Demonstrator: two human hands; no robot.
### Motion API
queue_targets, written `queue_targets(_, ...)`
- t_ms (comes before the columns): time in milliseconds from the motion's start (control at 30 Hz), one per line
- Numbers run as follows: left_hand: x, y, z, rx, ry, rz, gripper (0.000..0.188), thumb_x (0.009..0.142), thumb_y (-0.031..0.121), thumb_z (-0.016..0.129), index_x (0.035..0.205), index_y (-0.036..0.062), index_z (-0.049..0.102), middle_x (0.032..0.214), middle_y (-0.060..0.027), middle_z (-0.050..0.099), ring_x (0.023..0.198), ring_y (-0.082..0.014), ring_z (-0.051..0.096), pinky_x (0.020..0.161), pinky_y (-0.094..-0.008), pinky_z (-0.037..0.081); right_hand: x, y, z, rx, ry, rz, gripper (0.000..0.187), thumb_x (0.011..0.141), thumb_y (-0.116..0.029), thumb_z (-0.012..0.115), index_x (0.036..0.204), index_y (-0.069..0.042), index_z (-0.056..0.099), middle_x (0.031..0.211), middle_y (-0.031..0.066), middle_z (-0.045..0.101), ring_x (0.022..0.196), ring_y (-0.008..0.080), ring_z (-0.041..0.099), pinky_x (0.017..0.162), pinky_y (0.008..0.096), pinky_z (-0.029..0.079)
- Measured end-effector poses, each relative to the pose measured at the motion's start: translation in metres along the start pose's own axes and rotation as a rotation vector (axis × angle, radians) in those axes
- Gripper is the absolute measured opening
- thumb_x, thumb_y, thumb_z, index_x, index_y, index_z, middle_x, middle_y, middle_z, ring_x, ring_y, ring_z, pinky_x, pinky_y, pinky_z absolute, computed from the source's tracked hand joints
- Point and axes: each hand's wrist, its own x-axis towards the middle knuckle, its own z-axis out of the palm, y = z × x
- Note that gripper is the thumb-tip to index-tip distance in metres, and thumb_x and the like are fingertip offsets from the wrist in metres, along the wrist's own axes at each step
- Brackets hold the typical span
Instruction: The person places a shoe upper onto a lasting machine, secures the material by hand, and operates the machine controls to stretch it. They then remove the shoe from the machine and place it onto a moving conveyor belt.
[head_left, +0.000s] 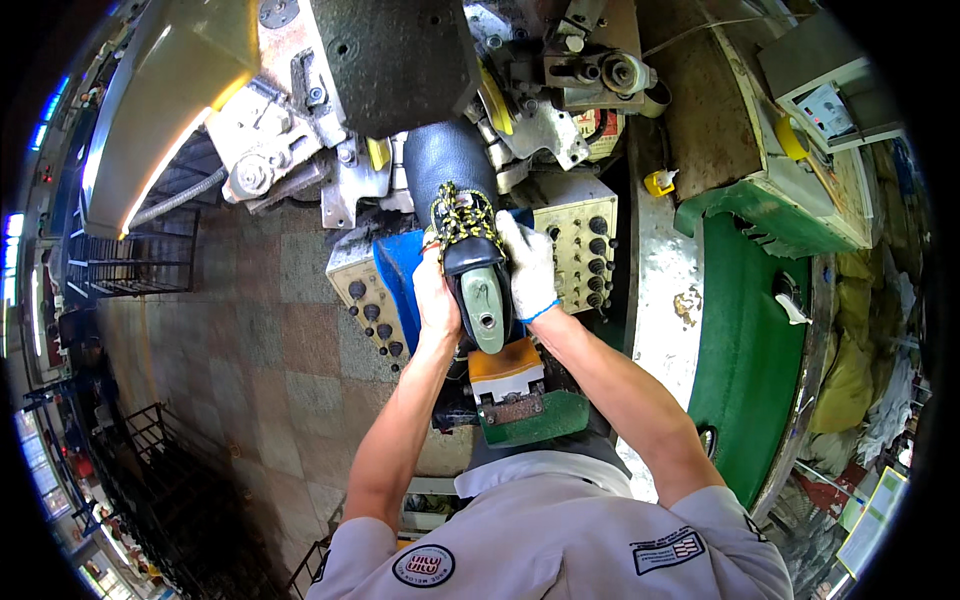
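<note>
A black shoe upper (440,165) with yellow-and-black laces (462,220) is fitted on a green shoe last (484,300). Its far end sits beneath the dark metal block (390,70) of a machine, between metal plates and yellow pads. My left hand (436,295), bare, is closed against the left side of the shoe near the heel. On the opposite side my right hand (527,268), in a white glove with a blue cuff edge, grips the shoe too. The fingers of both hands are partly hidden. An orange-brown pad (505,360) stands just below the last.
Control panels with dark knobs flank the shoe, one at right (570,250) and one at left (368,300). A large lamp-like cover (165,110) hangs upper left. At right stand a green-topped bench (745,370) and a cabinet (790,190). Dark racks (165,440) line the left.
</note>
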Motion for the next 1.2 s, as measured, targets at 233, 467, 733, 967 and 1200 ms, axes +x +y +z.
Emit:
queue_targets(233, -0.008, -0.002, 0.003, -0.030, -0.033, 0.074, 0.046, 0.107, 0.032, 0.036, 0.115, -0.0008, 0.068, 0.109, -0.0081, 0.071, 0.095, -0.0160, 0.067, 0.086, -0.0304, 0.053, -0.005, 0.005, -0.005, 0.077, -0.015, 0.028, 0.041, 0.103, -0.034, 0.059, 0.091, 0.004, 0.069, 0.079, 0.0033, 0.067, 0.074, 0.0087, 0.053, 0.066, 0.0319, 0.046)
queue_targets(467, -0.008, -0.014, -0.030, 0.420, -0.011, 0.090, 0.062, 0.110, 0.053, 0.033, 0.122, 0.0019, 0.066, 0.100, -0.0058, 0.071, 0.091, -0.0140, 0.065, 0.081, -0.0302, 0.053, -0.003, 0.001, -0.022, 0.047, 0.011, 0.077, 0.050, 0.101, -0.042, 0.061, 0.119, 0.004, 0.069, 0.105, 0.0058, 0.069, 0.095, 0.0108, 0.057, 0.086, 0.0264, 0.048)
queue_targets(733, -0.139, -0.150, -0.141, 1.272, 0.033, 0.042, 0.106, 0.073, 0.037, 0.087, 0.151, -0.0079, 0.031, 0.147, -0.0304, 0.047, 0.137, -0.0440, 0.045, 0.114, -0.0470, 0.038, -0.111, -0.027, -0.157, 0.128, 0.154, 0.137, 0.049, 0.107, -0.024, 0.043, 0.143, 0.009, 0.042, 0.133, 0.0313, 0.058, 0.110, 0.0399, 0.068, 0.082, 0.0471, 0.062)
queue_targets(967, -0.106, -0.135, -0.141, 1.257, -0.023, -0.103, 0.076, 0.069, 0.032, 0.088, 0.125, -0.0030, 0.051, 0.120, -0.0273, 0.064, 0.110, -0.0445, 0.063, 0.089, -0.0512, 0.053, -0.145, -0.024, -0.172, 0.125, 0.167, 0.277, 0.064, 0.098, -0.028, 0.066, 0.144, 0.010, 0.042, 0.129, 0.0290, 0.061, 0.106, 0.0361, 0.069, 0.079, 0.0405, 0.060)
queue_targets(1200, -0.178, -0.066, -0.101, 1.230, 0.402, -0.064, 0.064, 0.067, 0.034, 0.089, 0.120, 0.0080, 0.064, 0.101, -0.0205, 0.073, 0.095, -0.0390, 0.071, 0.081, -0.0469, 0.055, -0.148, -0.082, -0.116, -0.078, -0.009, 0.139, 0.069, 0.096, -0.026, 0.068, 0.146, 0.012, 0.039, 0.131, 0.0284, 0.061, 0.110, 0.0342, 0.069, 0.085, 0.0385, 0.060)
